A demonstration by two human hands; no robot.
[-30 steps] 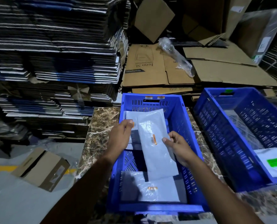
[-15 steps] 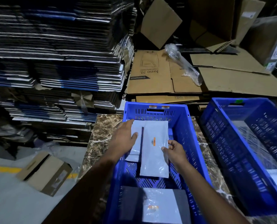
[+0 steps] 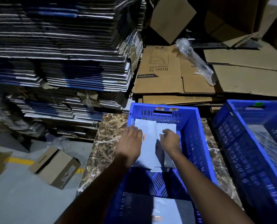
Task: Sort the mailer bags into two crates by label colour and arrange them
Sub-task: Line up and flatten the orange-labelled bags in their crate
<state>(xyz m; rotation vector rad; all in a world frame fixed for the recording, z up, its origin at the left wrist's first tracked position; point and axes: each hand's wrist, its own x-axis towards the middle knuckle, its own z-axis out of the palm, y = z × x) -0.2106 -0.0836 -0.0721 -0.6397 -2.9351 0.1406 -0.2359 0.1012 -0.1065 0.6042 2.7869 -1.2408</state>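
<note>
both hands (image 3: 131,143) pressing mailer bags (image 3: 150,143), blue crate (image 3: 192,136)

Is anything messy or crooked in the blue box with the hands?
Slightly. The mailer bags at the far end of the left crate overlap unevenly, their near edges stepped. Both hands, left and right, rest on them.

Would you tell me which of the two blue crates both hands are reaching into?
The left crate, the one with orange stickers on its far rim. Both hands press pale mailer bags inside it; the right crate has a green sticker.
</note>
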